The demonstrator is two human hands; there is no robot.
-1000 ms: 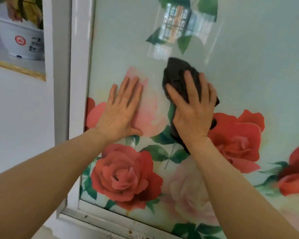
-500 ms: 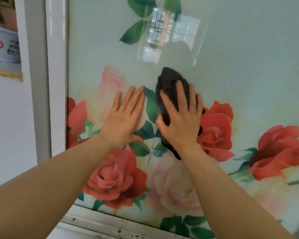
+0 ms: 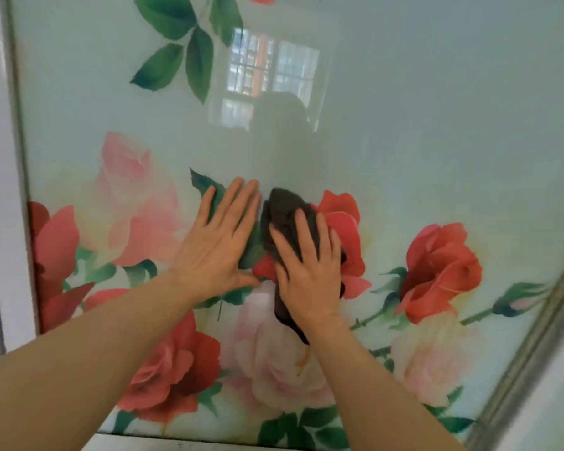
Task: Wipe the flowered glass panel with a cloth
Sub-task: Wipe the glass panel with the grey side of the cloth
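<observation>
Right hand (image 3: 310, 278), flat on dark cloth (image 3: 282, 219), has slid rightward across glass panel (image 3: 437, 125); left hand (image 3: 219, 245) spread flat beside it—wiping mid-course.

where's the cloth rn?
Head view, centre: the dark cloth lies on the glass panel under the right hand, beside the left hand.

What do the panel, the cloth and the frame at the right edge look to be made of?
Panel: looks like glossy glass with a printed rose pattern; it mirrors a window sharply.
Cloth: dark, matte, soft fabric, bunched in folds under the right hand; possibly microfibre, can't tell.
Frame: ridged strip with a dull sheen, likely metal or painted plastic.
</observation>
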